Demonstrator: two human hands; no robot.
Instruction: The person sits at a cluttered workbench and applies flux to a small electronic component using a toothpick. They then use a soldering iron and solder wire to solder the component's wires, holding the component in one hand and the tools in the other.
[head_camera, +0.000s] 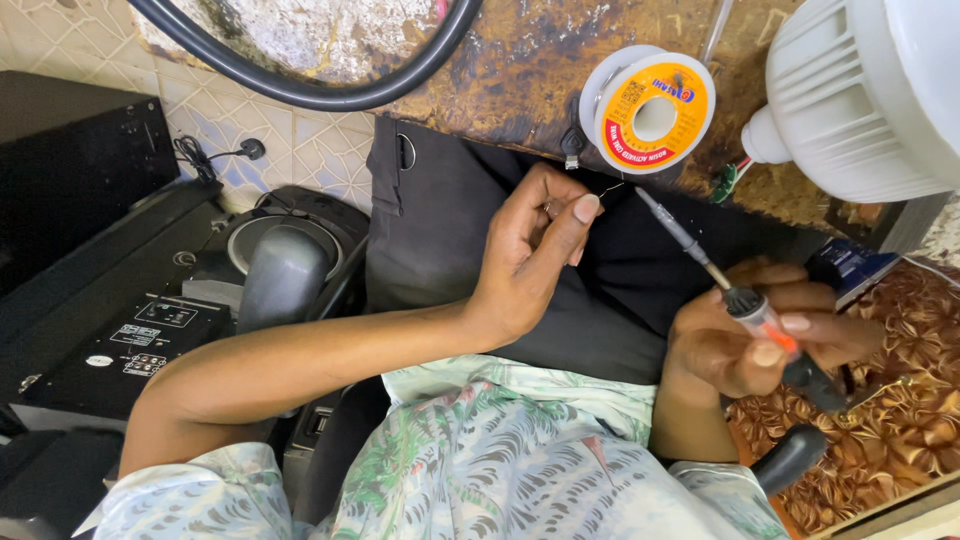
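My right hand (750, 335) grips a soldering iron (730, 290) by its orange and black handle, with the metal tip pointing up and left. My left hand (535, 245) pinches a thin solder wire (610, 188) between thumb and fingers, close to the iron's tip. A solder spool (650, 112) with a yellow and red label lies just above on the worn brown workbench (520, 70). Both hands hover over my lap in dark trousers (440, 230).
A large white ribbed lamp housing (860, 100) with red and green wires sits at the top right. A thick black cable (300, 90) loops at the top. Black audio equipment (110, 330) stands on the left over a tiled floor. Patterned brown cloth (900, 400) lies at the right.
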